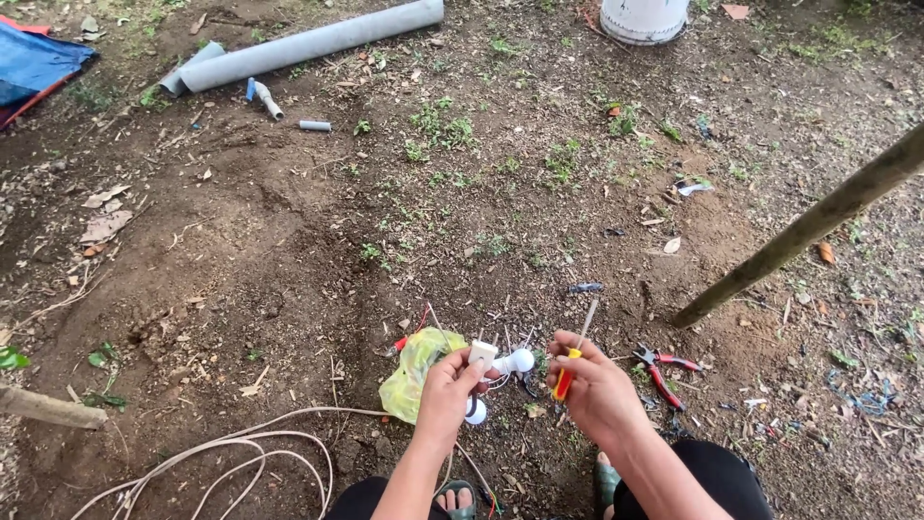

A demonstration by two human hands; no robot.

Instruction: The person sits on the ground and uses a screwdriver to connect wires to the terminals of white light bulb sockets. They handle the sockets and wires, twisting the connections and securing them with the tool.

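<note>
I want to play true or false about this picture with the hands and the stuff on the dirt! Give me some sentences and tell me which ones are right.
1. The right hand holds a screwdriver with a yellow and red handle. True.
2. The left hand is empty. False: it holds a small white fitting with round white bulbs on it.
3. Red-handled pliers lie on the ground beside the right hand. True.
4. The long grey pipe stands upright. False: it lies flat on the dirt, far from the hands.
5. A yellow-green plastic bag lies just beside the left hand. True.
</note>
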